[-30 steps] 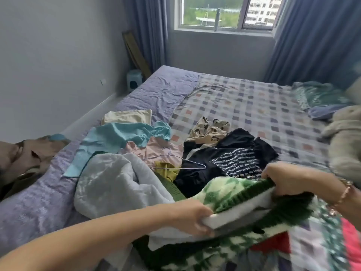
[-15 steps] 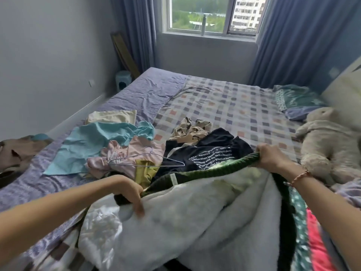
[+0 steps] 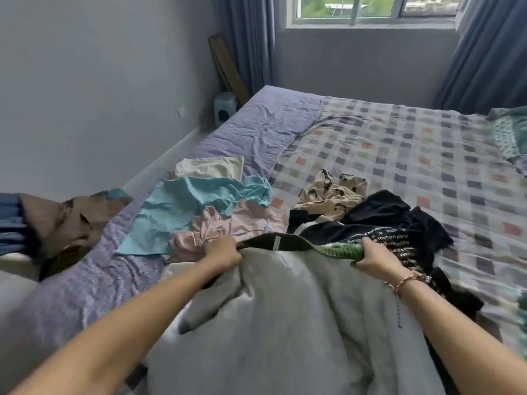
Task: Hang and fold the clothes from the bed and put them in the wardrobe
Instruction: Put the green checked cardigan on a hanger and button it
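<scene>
A thick garment with a white fleece lining (image 3: pixel 285 323) and a green knitted edge lies spread in front of me on the bed (image 3: pixel 285 124). My left hand (image 3: pixel 222 250) grips its far edge on the left. My right hand (image 3: pixel 370 255) grips the same green edge on the right. Beyond the edge lie a black T-shirt with white lettering (image 3: pixel 393 223), a pink garment (image 3: pixel 228 226) with a wire hanger on it, a light blue garment (image 3: pixel 194 206), a cream folded piece (image 3: pixel 208 166) and a beige patterned garment (image 3: pixel 330 192).
A checked sheet (image 3: pixel 413 143) covers the right of the bed, with a green pillow (image 3: pixel 510 132) at the far right. A small blue stool (image 3: pixel 225 108) stands in the corner by the curtain. A brown cloth (image 3: pixel 71 218) lies at the left edge.
Both hands have carried the green edge forward and drawn closer together, so the white lining now lies spread flat before me. The view has tipped down and leftward, and the soft toy is out of frame.
</scene>
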Action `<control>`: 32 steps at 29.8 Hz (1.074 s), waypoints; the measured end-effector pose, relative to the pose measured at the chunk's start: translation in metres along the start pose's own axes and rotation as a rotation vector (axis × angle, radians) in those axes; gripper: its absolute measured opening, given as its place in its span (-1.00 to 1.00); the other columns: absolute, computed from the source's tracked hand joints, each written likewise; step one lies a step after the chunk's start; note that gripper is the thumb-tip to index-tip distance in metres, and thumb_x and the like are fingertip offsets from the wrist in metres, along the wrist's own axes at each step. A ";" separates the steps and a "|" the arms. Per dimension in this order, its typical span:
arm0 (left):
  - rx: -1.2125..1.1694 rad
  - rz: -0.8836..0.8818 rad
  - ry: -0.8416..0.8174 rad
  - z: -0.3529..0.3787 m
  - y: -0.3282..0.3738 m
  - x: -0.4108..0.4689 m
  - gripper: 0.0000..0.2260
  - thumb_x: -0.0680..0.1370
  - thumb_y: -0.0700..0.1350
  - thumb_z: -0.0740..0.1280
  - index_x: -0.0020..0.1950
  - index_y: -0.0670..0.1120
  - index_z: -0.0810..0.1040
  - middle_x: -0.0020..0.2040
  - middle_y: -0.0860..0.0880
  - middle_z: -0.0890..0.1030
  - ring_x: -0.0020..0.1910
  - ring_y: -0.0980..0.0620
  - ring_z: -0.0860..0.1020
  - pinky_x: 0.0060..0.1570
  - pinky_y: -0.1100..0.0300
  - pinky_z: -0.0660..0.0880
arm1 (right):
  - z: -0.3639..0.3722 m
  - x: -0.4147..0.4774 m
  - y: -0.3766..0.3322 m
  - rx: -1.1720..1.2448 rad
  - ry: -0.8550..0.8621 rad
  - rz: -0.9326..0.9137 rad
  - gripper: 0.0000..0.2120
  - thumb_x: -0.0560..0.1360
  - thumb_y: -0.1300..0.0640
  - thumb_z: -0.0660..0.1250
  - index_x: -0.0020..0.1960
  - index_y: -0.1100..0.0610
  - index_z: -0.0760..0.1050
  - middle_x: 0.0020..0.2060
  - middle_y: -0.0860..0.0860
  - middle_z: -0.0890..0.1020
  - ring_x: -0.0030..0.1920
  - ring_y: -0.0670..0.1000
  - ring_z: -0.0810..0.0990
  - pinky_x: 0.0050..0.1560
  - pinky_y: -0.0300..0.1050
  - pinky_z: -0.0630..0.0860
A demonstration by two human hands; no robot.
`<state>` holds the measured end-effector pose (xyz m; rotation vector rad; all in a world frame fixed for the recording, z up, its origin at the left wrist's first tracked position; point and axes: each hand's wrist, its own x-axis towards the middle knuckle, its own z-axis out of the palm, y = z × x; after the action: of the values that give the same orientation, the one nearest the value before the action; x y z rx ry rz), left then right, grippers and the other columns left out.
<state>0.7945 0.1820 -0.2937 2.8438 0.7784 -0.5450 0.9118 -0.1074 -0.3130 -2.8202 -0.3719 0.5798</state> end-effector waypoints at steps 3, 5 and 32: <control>-0.087 -0.020 -0.028 0.053 -0.004 0.022 -0.73 0.48 -0.07 0.26 0.16 -0.07 0.50 0.13 -0.11 0.57 0.12 -0.14 0.54 0.01 0.10 0.46 | 0.033 0.011 -0.025 0.014 -0.152 -0.059 -0.66 0.43 0.07 0.38 0.17 0.14 0.47 0.11 0.10 0.59 0.13 0.09 0.54 0.00 -0.15 0.43; -0.155 0.002 -0.134 0.083 -0.017 0.048 -0.70 0.47 0.02 0.29 0.15 -0.08 0.48 0.13 -0.11 0.56 0.12 -0.13 0.53 0.01 0.10 0.46 | 0.051 0.039 -0.041 -0.019 -0.258 -0.070 -0.62 0.40 -0.03 0.41 0.13 0.14 0.51 0.03 0.05 0.60 0.06 0.04 0.55 -0.07 -0.19 0.41; -0.774 0.050 -0.346 0.109 -0.084 0.141 -0.72 0.61 -0.13 0.21 -0.32 -0.03 0.36 -0.37 0.04 0.42 -0.37 0.14 0.39 -0.39 0.29 0.26 | 0.102 0.214 -0.204 0.522 -0.131 -0.162 -0.78 0.56 0.17 0.17 -0.14 0.23 0.54 -0.47 -0.01 0.52 -0.52 -0.11 0.43 -0.32 -0.11 0.45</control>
<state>0.8307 0.2941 -0.4513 1.9889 0.6594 -0.5520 1.0192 0.1650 -0.4223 -2.2400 -0.4001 0.7087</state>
